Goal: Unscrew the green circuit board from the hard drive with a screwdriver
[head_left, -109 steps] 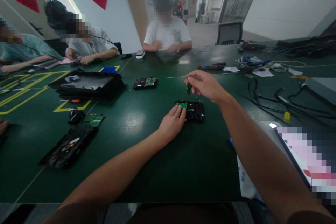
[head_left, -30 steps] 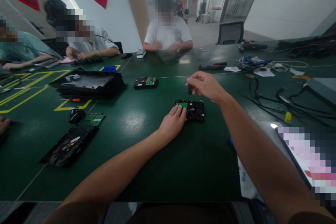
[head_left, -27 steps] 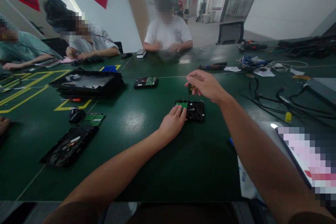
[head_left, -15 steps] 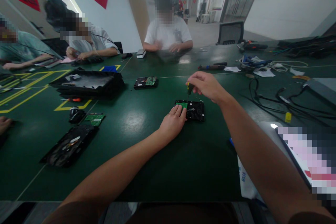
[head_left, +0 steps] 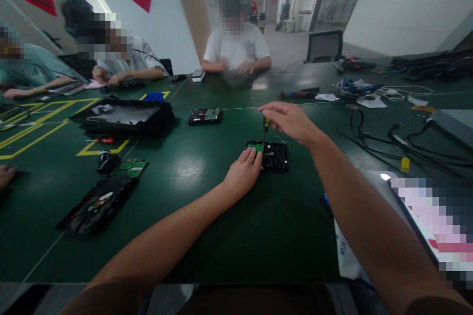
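Observation:
A black hard drive with a green circuit board lies on the dark green table in front of me. My left hand holds its left side down, fingers stretched across the board and the thumb by the near edge. Above the drive, my right hand grips a small screwdriver with a yellow and dark handle. The screwdriver stands nearly upright, its thin shaft reaching down to the board's right edge. Several tiny screws appear to lie just behind the drive.
Left of me lie an opened drive casing, a loose green board and a black tray. Another hard drive sits farther back. Cables and a laptop occupy the right. Several people sit around the table.
My right hand's fingers have shifted on the screwdriver handle, with the index finger now reaching over its top. The handle's yellow part has turned to the right. My left hand and the drive stay put.

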Tool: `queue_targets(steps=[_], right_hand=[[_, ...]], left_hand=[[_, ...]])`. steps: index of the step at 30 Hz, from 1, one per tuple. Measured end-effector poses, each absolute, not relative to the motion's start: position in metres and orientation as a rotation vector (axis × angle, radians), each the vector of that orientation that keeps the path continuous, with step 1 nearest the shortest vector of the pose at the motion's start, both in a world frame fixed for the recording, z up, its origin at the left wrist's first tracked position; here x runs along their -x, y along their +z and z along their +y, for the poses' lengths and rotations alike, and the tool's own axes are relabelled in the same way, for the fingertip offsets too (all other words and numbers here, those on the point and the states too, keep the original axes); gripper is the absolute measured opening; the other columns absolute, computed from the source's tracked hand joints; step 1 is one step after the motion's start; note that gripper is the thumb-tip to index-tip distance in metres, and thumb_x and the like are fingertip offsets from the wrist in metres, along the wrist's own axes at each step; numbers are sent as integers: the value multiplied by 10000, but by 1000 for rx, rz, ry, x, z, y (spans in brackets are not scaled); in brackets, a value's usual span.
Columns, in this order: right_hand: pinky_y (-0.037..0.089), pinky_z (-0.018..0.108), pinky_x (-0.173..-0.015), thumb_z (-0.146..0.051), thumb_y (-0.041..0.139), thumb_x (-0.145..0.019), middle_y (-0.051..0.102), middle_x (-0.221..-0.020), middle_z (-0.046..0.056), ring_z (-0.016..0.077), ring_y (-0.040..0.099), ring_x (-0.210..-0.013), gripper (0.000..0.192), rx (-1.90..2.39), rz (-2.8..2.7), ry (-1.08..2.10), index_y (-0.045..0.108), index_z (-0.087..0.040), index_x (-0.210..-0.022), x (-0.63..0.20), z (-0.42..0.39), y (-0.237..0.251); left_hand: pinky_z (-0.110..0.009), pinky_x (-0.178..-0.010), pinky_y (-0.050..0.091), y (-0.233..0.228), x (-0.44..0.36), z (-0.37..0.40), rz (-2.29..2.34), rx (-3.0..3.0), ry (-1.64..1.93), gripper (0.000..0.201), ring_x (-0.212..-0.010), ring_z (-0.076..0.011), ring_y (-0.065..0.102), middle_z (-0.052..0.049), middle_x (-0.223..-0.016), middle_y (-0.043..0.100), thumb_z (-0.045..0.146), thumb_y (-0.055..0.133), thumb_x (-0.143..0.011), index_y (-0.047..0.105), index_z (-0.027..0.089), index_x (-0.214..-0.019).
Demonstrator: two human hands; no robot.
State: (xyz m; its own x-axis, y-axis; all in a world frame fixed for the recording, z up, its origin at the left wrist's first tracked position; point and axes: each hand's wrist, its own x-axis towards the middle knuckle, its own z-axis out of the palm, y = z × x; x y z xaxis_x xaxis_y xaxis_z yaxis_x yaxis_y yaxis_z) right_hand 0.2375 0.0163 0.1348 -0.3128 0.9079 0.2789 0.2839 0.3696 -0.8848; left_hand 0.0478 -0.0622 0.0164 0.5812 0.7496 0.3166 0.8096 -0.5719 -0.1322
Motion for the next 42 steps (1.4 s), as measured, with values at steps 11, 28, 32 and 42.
queue_targets(steps=[11, 28, 32, 42], right_hand=[[386, 258, -492, -464, 618, -974, 740, -990, 62, 105, 519, -599, 257, 1029, -1802, 1012, 700, -221, -959, -237, 14, 136], [426, 248, -473, -484, 632, -973, 742, -997, 65, 111, 578, -601, 276, 1013, -1785, 989, 707, -226, -1039, -238, 17, 134], [417, 255, -472, -496, 565, -1008, 711, -864, 50, 121, 577, -583, 319, 1042, -1760, 999, 732, -226, -1047, -238, 19, 133], [410, 263, -476, -497, 664, -956, 742, -969, 65, 118, 587, -605, 277, 1042, -1758, 992, 678, -223, -989, -239, 18, 132]], left_hand=[[-440, -1163, 466, 18, -48, -63, -1277, 2548, -344, 442, -1435, -319, 503, -229, -1465, 581, 297, 523, -1063, 551, 60, -1435], [-432, -1153, 475, 20, -48, -63, -1288, 2548, -325, 444, -1429, -326, 509, -233, -1467, 577, 293, 532, -1057, 556, 55, -1431], [-432, -1166, 461, 18, -48, -63, -1274, 2547, -339, 442, -1437, -312, 502, -230, -1480, 567, 292, 528, -1059, 550, 62, -1436], [-439, -1144, 487, 19, -48, -62, -1282, 2550, -322, 451, -1428, -332, 509, -222, -1476, 575, 291, 526, -1058, 556, 58, -1443]])
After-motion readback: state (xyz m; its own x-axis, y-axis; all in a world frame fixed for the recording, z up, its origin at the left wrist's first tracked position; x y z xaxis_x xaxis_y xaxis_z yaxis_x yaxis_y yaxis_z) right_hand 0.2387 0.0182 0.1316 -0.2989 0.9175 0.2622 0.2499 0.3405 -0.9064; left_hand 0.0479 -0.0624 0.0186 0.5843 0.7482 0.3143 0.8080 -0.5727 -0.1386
